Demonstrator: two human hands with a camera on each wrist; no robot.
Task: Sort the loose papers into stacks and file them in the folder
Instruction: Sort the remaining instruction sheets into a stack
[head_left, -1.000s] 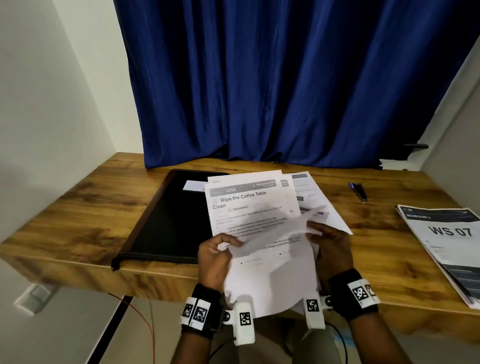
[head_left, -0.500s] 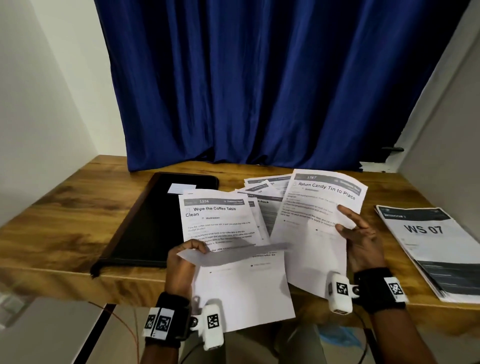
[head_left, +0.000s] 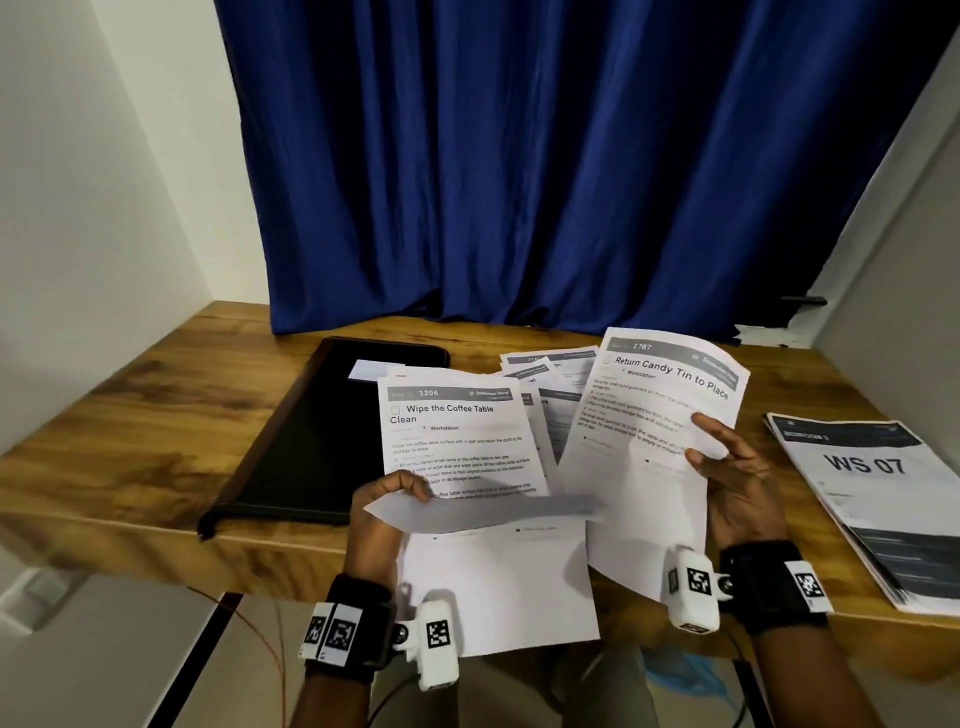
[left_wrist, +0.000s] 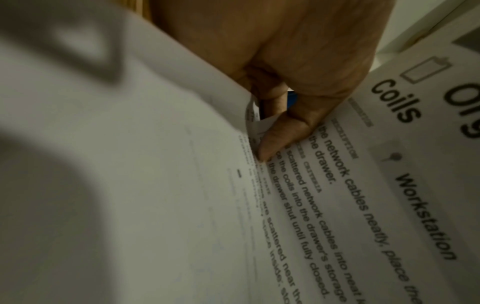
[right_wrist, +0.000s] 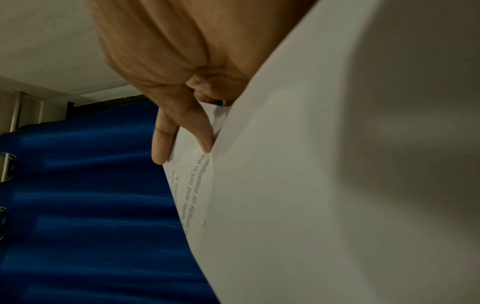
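White sheet (head_left: 644, 447) pinched in right hand (head_left: 737, 483), beside left hand (head_left: 379, 514).

A black folder (head_left: 311, 441) is laid flat and closed. Just right of it, printed white papers (head_left: 467, 457) are fanned out; one sheet (head_left: 649, 415), headed "Return Candy Tin to Place", is held tilted apart.

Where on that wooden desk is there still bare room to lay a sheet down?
Bare wood shows on the wooden desk left of the black folder, and in a strip between the held sheets and the "WS 07" paper stack. The middle, under the fanned loose papers, is crowded.
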